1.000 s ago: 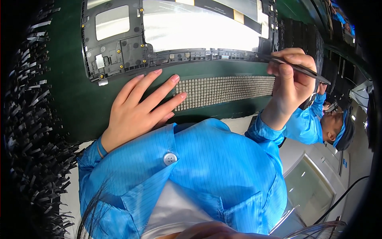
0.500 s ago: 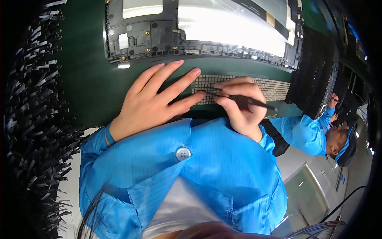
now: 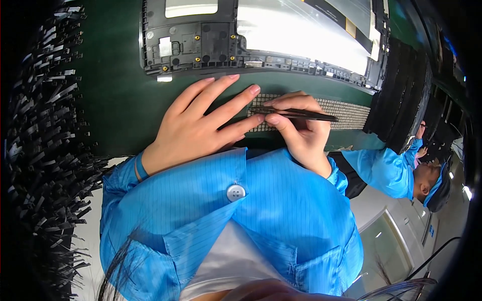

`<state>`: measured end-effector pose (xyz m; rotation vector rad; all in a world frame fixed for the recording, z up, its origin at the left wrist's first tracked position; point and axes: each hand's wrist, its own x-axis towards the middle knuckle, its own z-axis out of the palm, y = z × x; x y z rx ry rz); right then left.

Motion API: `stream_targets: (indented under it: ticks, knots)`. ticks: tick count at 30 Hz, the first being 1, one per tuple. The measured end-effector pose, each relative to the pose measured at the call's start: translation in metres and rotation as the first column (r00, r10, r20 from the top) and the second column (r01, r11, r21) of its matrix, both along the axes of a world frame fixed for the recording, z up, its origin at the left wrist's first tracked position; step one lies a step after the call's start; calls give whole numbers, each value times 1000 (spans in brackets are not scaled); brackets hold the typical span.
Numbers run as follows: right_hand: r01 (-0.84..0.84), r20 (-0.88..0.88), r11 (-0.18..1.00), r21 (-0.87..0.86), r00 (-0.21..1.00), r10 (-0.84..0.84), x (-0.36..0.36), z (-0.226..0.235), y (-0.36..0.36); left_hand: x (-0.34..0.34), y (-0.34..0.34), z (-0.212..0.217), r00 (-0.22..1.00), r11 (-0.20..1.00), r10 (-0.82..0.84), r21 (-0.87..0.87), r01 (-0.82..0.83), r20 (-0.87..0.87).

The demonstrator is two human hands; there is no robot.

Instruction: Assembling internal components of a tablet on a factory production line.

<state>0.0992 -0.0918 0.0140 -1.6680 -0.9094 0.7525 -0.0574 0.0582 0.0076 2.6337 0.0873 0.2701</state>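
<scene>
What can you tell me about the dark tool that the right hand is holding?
The tool is a slim pair of dark tweezers, metal by its look, lying almost level. The right hand pinches it between thumb and fingers; its blunt end sticks out to the right, past the hand. Its fine tip points left and meets the fingertips of the left hand, just over the strip of small pale parts on the green mat. Whether the tip grips anything cannot be seen.

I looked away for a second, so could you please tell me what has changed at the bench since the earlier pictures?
The right hand, holding the dark tweezers, swung left along the strip of small parts until the tips met the left hand. The left hand stayed flat on the green mat; the open device frame stayed put.
</scene>
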Motion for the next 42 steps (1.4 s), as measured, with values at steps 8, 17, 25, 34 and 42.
stream_targets:
  ticks: [8,17,25,34,42]
  knots:
    - [-238,417,959,153,896,156,1,10,2,1,-2,0,1000,999,20,-48,-19,13]
    - [-42,105,930,366,994,3,65,115,72,4,0,4,996,1000,-29,8,29,88]
    - [-119,29,972,200,993,116,117,73,175,1,2,6,993,998,-59,-18,62,103]
    - [-37,86,989,145,996,25,104,74,180,2,6,0,985,997,-45,-53,54,164]
    - [-45,110,983,177,994,26,109,72,179,3,6,0,986,997,-59,-41,66,153]
